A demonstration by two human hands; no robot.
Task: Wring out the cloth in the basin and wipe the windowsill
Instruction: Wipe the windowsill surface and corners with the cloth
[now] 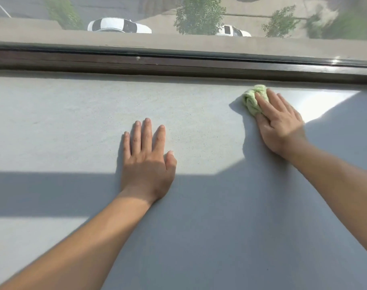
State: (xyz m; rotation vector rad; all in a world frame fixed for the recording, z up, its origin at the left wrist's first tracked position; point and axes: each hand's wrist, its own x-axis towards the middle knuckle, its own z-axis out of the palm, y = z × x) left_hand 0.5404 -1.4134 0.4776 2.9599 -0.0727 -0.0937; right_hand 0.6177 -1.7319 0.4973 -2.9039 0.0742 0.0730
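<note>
A wide pale grey windowsill (63,126) fills the view. My right hand (279,122) presses a bunched light green cloth (251,99) flat onto the sill at the far right, close to the window frame, with its fingers lying over the cloth. Palm down on the sill's middle rests my left hand (148,162), fingers spread, holding nothing. The basin is not in view.
A dark brown window frame (178,63) runs along the sill's far edge, with glass above it looking down on a street, trees and parked white cars. Shadows cover the near and right parts of the sill.
</note>
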